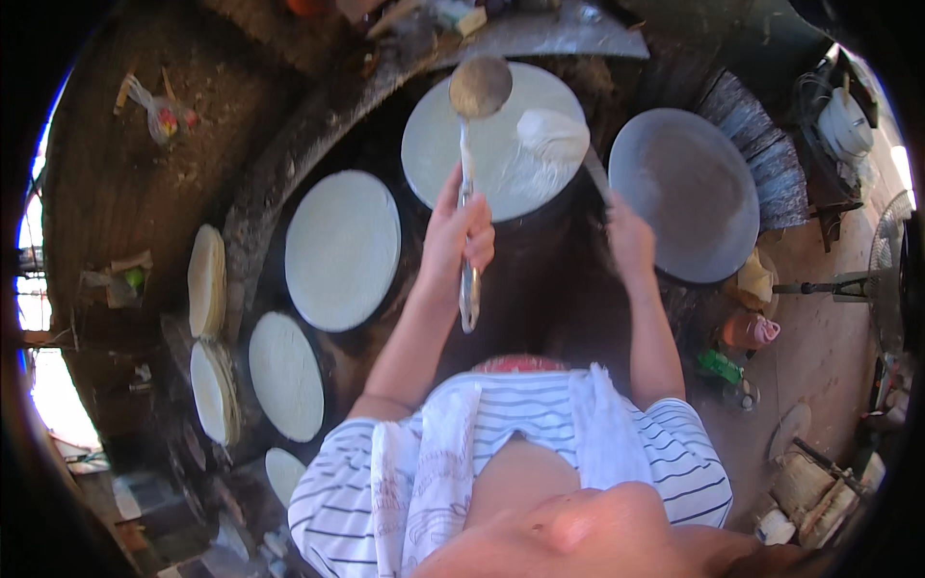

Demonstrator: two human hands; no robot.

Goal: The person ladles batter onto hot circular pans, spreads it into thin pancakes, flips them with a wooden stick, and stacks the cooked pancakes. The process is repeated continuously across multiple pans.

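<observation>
My left hand [462, 238] grips the metal handle of a ladle [480, 87]. The ladle's bowl is over the far edge of a round griddle coated with a white batter sheet [433, 144]. In my right hand [632, 235] is a flat-bladed spatula [597, 170], which reaches that sheet's right edge. A mound of wet white batter or dough [553, 136] covers the blade's far end, with streaks below it. To the right of my right hand lies a bare grey round griddle [683, 195], its middle browned.
More pale rounds [343, 249] [287, 376] sit on griddles curving along the left. Beyond them stand two stacks of thin flatbreads [207, 282] [214, 394]. At right are a pink bottle [751, 331], a green package [720, 366] and a standing fan [889, 274].
</observation>
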